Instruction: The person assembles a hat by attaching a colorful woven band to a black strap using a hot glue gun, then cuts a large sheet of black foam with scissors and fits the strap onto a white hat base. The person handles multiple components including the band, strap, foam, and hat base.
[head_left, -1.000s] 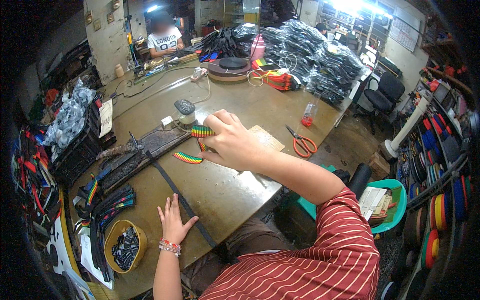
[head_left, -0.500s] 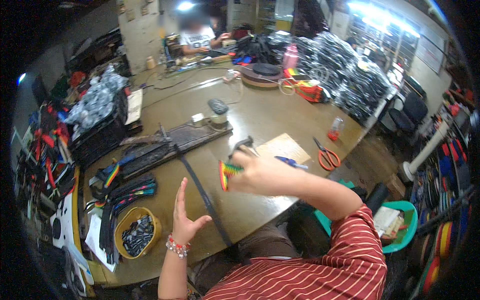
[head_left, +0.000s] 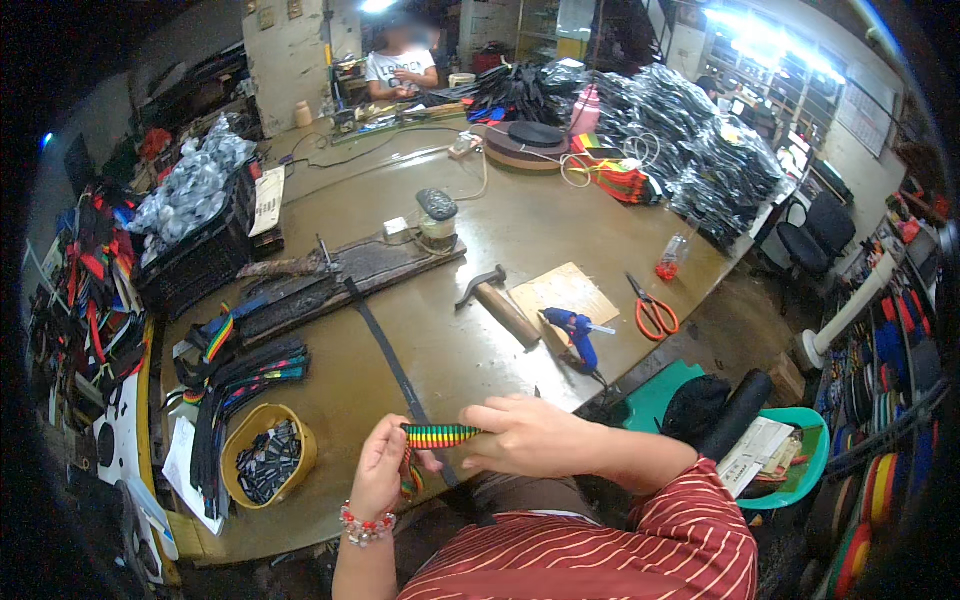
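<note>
Striped webbing strap (head_left: pixel 440 435), likely light, limp and grippy: left hand (head_left: pixel 380 475) pinches its 9 o'clock end, right hand (head_left: pixel 525 440) its 3 o'clock end.

Tools and stock spread over a brown work surface (head_left: pixel 520 240)

A hammer (head_left: pixel 497 297), a blue glue gun (head_left: pixel 578 335) and orange-handled scissors (head_left: pixel 652 313) are laid near a cardboard sheet (head_left: pixel 565 292). A long black strap (head_left: pixel 392 360) is stretched along the surface. A yellow bowl (head_left: pixel 266 463) of dark pieces is set near the front edge, a black crate (head_left: pixel 200 262) at the left, and bagged black goods (head_left: pixel 700 165) are piled at the far right.
</note>
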